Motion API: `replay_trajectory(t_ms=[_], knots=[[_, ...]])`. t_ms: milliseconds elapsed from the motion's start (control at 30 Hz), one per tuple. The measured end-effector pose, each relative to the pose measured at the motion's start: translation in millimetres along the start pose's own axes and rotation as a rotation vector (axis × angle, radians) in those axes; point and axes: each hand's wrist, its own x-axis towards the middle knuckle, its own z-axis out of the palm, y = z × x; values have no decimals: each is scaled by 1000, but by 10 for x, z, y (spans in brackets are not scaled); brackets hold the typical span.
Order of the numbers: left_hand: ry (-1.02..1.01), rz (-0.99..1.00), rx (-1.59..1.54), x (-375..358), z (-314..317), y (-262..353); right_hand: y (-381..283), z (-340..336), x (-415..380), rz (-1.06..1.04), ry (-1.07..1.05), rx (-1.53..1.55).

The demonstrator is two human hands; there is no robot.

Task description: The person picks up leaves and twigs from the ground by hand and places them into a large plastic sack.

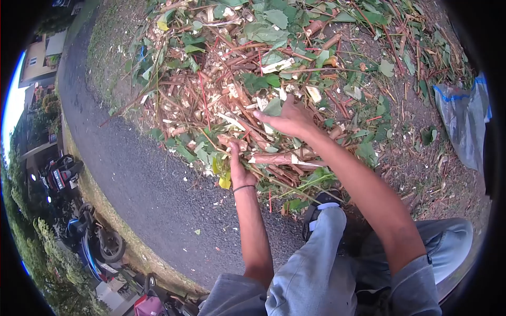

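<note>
Left of the heap of cut branches (224, 95), across the asphalt road (142, 168), stands a blue motorcycle (100, 239). At the heap's near edge the left hand (243, 174) grips a short branch piece (230, 141). Above the heap the right hand (290, 121) is unclenched, thumb spread; I cannot tell whether it touches the heap. Right of the heap lies a grey plastic sheet (465, 124).
</note>
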Motion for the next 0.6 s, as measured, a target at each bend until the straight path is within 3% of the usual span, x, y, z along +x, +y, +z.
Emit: replay_trajectory(t_ms=[33, 200, 267, 333, 600], knots=[[-21, 9, -60, 20, 24, 24, -77, 69, -65, 1, 72, -125], [100, 26, -82, 68, 104, -98, -81, 132, -205, -101, 70, -129], [143, 152, 2, 8, 128, -159, 17, 93, -280, -215, -17, -58], [114, 131, 1, -120, 153, -157, 131, 147, -334, -269, 55, -66], [15, 119, -63, -687, 390, -198, 347, -25, -737, -405, -54, 188]])
